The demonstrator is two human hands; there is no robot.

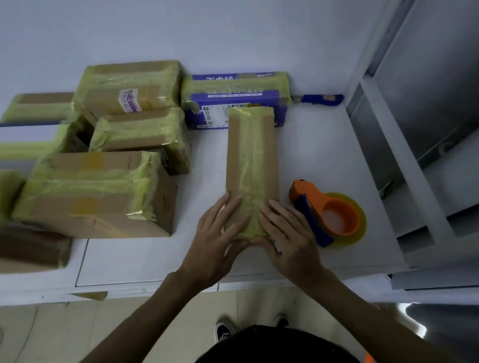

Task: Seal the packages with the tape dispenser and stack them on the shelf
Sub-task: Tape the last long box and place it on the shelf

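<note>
A long narrow cardboard package point(252, 162) lies lengthwise on the white table point(141, 259), with a strip of yellowish tape running down its middle. My left hand point(220, 235) and my right hand point(287, 232) both press flat on its near end, fingers spread over the tape. The orange and blue tape dispenser point(326, 212) with a yellow tape roll rests on the table just right of my right hand, untouched.
Several taped cardboard boxes point(94, 194) crowd the left half of the table. A blue printed box point(234, 100) stands behind the package. A blue utility knife point(319, 99) lies by the wall. A grey metal shelf unit point(403, 149) rises at right.
</note>
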